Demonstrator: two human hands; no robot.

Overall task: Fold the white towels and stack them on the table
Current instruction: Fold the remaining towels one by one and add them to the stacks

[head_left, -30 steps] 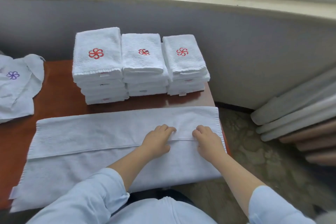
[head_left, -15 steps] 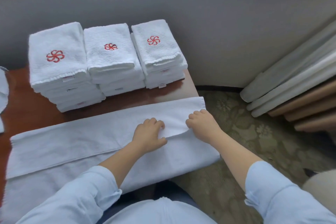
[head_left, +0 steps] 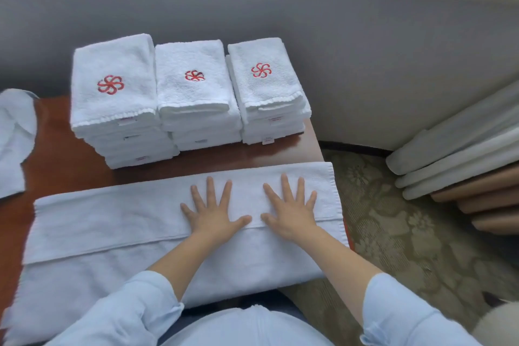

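Long white terry towel (head_left: 112, 222), folded lengthwise, lies on the reddish-brown wooden worktop (head_left: 64, 154) under both hands. Left hand (head_left: 212, 213) and right hand (head_left: 290, 212) are flat, fingers spread, side by side, pressing the upper flap and gripping nothing. Three stacks of folded white towels with red pinwheel emblems (head_left: 193, 98) sit just beyond the fingertips. Risk: the towel end right of the right hand reaches the worktop edge. An uneven smoothing push could skew the flap or drag that end off.
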